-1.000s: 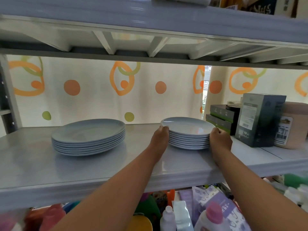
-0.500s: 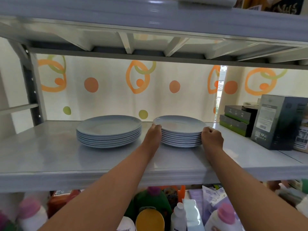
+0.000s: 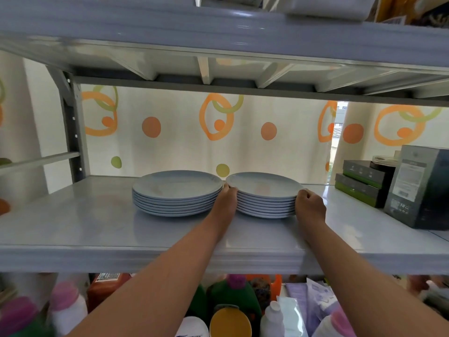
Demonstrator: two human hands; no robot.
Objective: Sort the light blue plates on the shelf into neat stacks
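Presently, 2 stacks of light blue plates sit just beside each other on the shelf (image 3: pixel 97 229). Left hand (image 3: pixel 227 199) and right hand (image 3: pixel 309 206) clasp the right stack (image 3: pixel 266 197) at opposite sides; the left stack (image 3: pixel 177 193) stands untouched.

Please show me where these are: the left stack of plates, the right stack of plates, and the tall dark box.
left stack of plates (image 3: pixel 177 188): head view, top plate's face.
right stack of plates (image 3: pixel 264 187): head view, top plate's face.
tall dark box (image 3: pixel 410 186): head view, labelled front side.
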